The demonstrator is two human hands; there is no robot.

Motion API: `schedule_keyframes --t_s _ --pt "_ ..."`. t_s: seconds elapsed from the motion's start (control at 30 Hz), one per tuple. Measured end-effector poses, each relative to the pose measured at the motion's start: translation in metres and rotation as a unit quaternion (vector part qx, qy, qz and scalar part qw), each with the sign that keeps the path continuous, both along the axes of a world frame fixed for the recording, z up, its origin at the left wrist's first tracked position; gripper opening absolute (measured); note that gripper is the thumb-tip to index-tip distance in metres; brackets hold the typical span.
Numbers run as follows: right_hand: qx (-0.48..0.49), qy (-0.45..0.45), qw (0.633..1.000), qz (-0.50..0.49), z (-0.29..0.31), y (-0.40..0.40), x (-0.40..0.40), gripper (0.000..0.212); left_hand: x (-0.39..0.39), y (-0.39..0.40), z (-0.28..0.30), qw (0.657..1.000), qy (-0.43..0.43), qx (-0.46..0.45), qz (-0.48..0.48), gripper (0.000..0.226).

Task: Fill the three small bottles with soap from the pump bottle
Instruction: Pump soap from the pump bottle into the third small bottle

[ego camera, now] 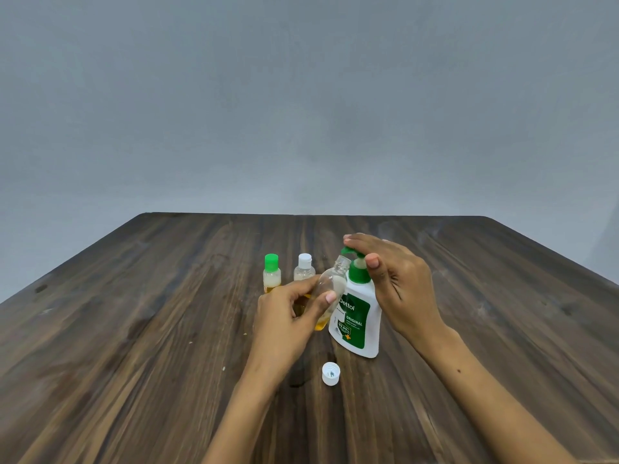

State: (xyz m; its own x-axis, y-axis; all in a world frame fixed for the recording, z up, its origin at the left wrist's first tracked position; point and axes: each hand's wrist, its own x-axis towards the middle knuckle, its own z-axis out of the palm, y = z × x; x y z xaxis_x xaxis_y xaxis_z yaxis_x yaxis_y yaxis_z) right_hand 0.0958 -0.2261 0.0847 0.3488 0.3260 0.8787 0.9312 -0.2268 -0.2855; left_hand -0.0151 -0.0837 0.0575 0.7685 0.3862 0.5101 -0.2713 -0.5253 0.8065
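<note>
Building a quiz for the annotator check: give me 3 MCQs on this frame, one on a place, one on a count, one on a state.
1. Where does the loose white cap lie?
A. On the table in front of the pump bottle
B. On the open small bottle
C. Behind the green-capped bottle

2. How many small bottles stand capped on the table?
A. One
B. Two
C. Three

3. How is the open small bottle placed?
A. Upright on the table
B. Lying flat on the table
C. Tilted in the left hand, mouth toward the pump spout

Answers:
1 A: the cap sits on bare wood, nearer the camera than the pump bottle.
2 B: the green-capped bottle and the white-capped bottle stand at the back.
3 C: the left hand holds it slanted while the right hand rests on the pump head.
</note>
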Motion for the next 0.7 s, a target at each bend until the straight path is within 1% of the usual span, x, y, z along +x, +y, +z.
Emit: schedule_keyframes --t_s 0.2,0.43,0.57,0.7 --pt "0.014 0.004 1.0 -0.004 -0.0033 0.002 -0.0027 0.071 -0.0019 -0.0002 0.0048 1.0 -0.011 0.002 0.001 0.029" --pt "0.008 0.002 1.0 -0.004 0.0013 0.0017 -0.0015 0.072 -0.0019 0.0016 0.0059 1.0 -0.012 -0.009 0.008 0.019" --pt "0.016 0.014 1.0 0.006 -0.0026 0.0029 -0.0023 0.068 0.0002 0.0044 0.0062 1.0 -0.006 0.005 0.013 0.02" --pt "0.005 0.013 1.0 0.007 0.0002 0.0002 -0.0019 0.069 0.0005 0.0028 0.0062 1.0 -0.002 0.01 0.009 0.023"
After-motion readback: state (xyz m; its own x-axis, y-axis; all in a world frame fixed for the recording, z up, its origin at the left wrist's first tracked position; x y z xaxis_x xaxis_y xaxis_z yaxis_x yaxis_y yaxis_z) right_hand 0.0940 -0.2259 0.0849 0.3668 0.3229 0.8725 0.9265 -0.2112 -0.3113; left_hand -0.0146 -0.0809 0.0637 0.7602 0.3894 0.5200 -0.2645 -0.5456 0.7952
